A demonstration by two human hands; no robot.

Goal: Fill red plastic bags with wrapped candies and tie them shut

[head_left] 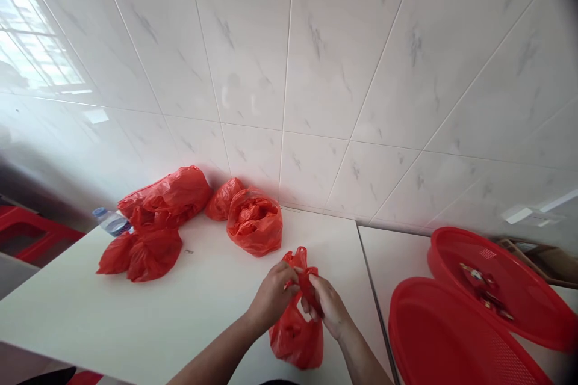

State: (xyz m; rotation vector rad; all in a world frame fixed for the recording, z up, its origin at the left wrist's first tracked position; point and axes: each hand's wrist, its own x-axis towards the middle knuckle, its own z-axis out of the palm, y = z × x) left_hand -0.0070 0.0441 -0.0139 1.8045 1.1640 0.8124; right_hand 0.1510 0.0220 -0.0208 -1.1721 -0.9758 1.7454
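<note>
A red plastic bag [298, 343] with a filled bottom rests on the white table [217, 319] in front of me. My left hand [276, 292] pinches the bag's gathered top from the left side. From the right, my right hand [327, 304] grips a bunched part of the same bag, its fingers wrapped around the plastic. The bag's handle loops stick up above both hands. What lies inside the bag is hidden. Just beyond it stands another red bag [255, 222], its top open and crumpled plastic inside.
Several more red bags, one of them tied [153, 252], lie at the left beside a plastic bottle [111, 221]. Two red baskets, a near one [433, 325] and a far one [533, 307] holding small items, stand at the right. A tiled wall [253, 150] bounds the back.
</note>
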